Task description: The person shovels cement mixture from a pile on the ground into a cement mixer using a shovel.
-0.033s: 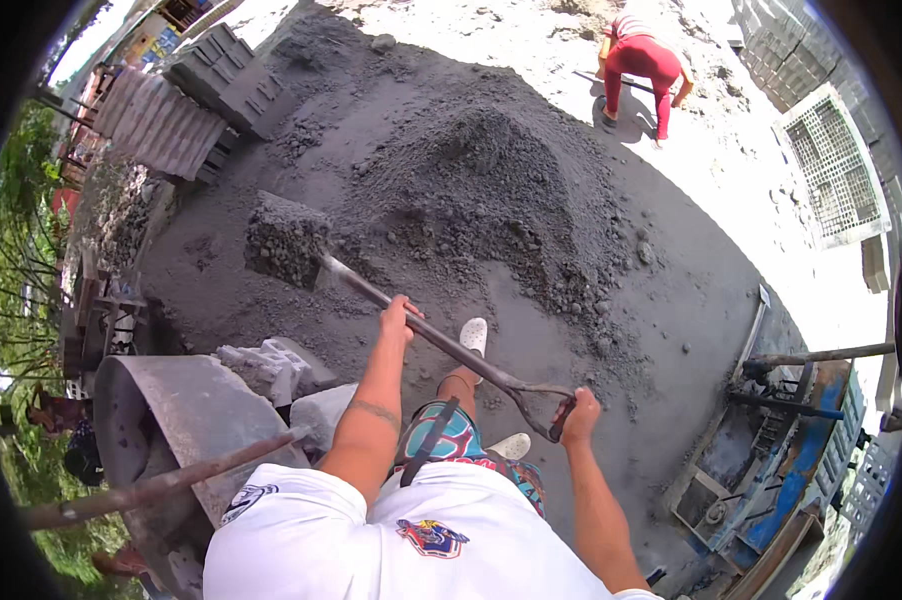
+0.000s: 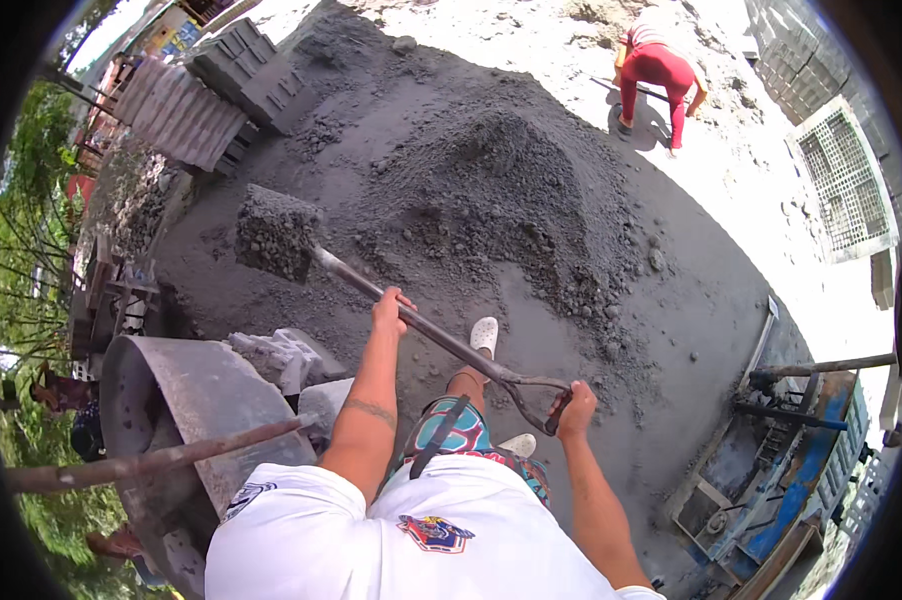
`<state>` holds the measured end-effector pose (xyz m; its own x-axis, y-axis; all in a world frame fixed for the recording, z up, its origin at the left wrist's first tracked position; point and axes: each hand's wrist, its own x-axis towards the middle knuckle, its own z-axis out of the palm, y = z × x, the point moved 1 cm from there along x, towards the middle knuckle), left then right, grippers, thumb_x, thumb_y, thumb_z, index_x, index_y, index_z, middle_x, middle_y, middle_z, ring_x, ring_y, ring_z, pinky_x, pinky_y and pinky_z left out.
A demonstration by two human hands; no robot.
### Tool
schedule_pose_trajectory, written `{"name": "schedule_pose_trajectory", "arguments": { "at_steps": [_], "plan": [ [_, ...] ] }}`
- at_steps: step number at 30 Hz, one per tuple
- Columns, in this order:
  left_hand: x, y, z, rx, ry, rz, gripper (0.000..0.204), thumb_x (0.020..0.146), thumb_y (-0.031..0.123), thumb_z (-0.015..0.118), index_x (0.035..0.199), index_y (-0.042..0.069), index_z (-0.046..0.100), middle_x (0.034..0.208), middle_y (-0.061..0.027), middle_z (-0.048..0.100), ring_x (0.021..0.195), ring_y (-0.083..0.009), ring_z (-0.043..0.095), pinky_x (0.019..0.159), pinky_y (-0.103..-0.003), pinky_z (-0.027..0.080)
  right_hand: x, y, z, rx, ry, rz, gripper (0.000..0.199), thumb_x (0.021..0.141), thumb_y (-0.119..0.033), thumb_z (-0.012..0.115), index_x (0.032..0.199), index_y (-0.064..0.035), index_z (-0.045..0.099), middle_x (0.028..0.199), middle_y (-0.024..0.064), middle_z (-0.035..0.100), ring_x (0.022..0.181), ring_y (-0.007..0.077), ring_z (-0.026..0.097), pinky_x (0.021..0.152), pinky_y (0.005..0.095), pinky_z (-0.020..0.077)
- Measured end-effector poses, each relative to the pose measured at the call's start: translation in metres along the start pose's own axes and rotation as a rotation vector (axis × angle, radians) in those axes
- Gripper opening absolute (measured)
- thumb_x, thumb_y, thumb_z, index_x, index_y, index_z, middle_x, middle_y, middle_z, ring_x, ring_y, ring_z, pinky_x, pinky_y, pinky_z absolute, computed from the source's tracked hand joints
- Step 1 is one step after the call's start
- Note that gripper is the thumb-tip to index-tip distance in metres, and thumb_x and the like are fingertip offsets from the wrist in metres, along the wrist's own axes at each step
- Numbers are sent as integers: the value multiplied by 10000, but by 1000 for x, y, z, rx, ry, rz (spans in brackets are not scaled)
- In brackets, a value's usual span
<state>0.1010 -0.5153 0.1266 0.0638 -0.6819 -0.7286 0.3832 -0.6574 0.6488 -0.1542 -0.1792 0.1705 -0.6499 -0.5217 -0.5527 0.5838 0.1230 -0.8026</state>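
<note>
I hold a shovel point(image 2: 443, 337) slantwise in front of me. My left hand point(image 2: 394, 310) is wrapped round the middle of its shaft. At the rear end, my right hand point(image 2: 576, 410) is closed on the D-shaped grip. Coarse grey gravelly mix point(image 2: 276, 235) is heaped on the blade, hiding most of the metal. The loaded blade is out to the left, beside a large mound of the same grey mix point(image 2: 501, 190); whether it touches the ground I cannot tell.
Close on my left is a metal mixer drum point(image 2: 226, 385) with a bar point(image 2: 161, 467) across it, and broken blocks point(image 2: 286, 358) beside it. Block stacks point(image 2: 246, 75) stand far left. A block-moulding machine point(image 2: 771, 470) is at right. Another person point(image 2: 659, 75) bends over at far right.
The loaded shovel blade has shifted slightly left and up. My view has turned a little, so the mound and the surroundings sit farther right. Both hands keep their grip.
</note>
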Motion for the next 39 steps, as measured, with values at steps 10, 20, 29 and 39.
{"name": "schedule_pose_trajectory", "arguments": {
  "at_steps": [10,20,29,39],
  "plan": [
    [-259,232,-253,-497,-183,716,199,862,226,588,729,99,512,581,18,497,519,-127,490,548,-325,475,-204,-82,152,-517,-937,-601,279,922,-242,560,784,-1,548,618,46,552,585,137,557,525,324,419],
    [-268,156,-167,-520,-357,482,152,838,202,625,737,139,531,572,29,503,536,-131,515,602,-338,486,-153,-65,57,-463,-751,-761,451,916,-423,545,789,9,561,679,86,622,609,159,564,551,322,437],
    [-133,-48,99,54,-524,-102,196,884,165,648,744,106,523,613,-2,516,591,-154,550,643,-365,507,-67,29,-132,303,247,-154,313,918,-324,490,735,-71,478,583,75,525,448,197,521,432,345,477],
    [-169,-546,6,799,-301,-1016,216,885,221,677,862,47,552,712,-51,507,593,-190,536,529,-383,516,-307,91,-255,91,1338,311,294,976,-293,435,797,-60,459,544,39,400,394,140,398,306,299,376]
  ]
}}
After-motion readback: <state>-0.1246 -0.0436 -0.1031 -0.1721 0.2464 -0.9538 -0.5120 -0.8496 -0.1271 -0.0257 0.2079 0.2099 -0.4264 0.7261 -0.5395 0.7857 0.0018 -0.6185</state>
